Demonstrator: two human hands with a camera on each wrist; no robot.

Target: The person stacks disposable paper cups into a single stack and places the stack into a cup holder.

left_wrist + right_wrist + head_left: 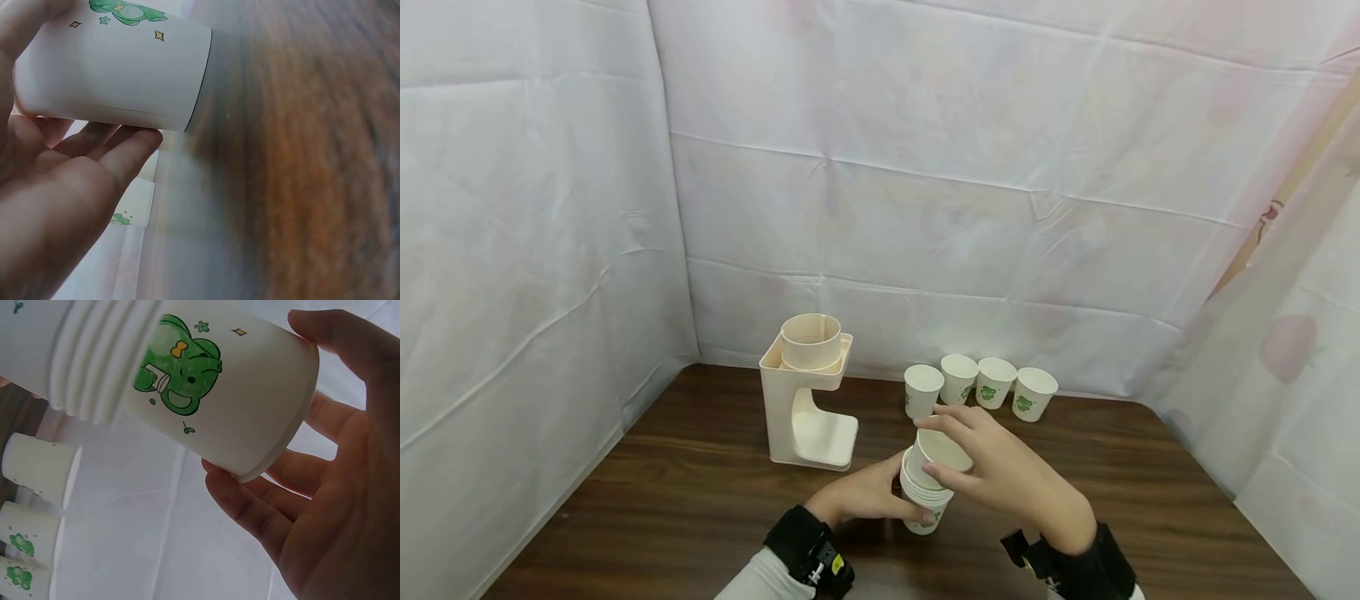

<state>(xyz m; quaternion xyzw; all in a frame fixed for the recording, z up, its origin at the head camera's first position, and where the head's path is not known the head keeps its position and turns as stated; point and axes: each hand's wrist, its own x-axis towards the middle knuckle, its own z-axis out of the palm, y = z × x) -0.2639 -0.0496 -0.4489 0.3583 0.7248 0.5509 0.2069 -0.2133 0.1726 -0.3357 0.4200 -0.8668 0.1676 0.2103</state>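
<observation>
My left hand (871, 492) grips a stack of white paper cups (928, 493) low over the wooden table. In the left wrist view the lowest cup (112, 75) shows a green cartoon print. My right hand (1007, 471) pinches the topmost paper cup (942, 457) near its rim, thumb on one side and fingers on the other. That cup is tilted, its lower part still inside the stack. The right wrist view shows the green bear print on this cup (262, 400) beside the stacked rims (103, 359).
Several paper cups (995, 383) stand in a row behind the hands, near the back edge of the brown table (700, 492). To the left is a cream plastic holder (781, 412) with a round tube on top. White cloth (887, 208) hangs around the table.
</observation>
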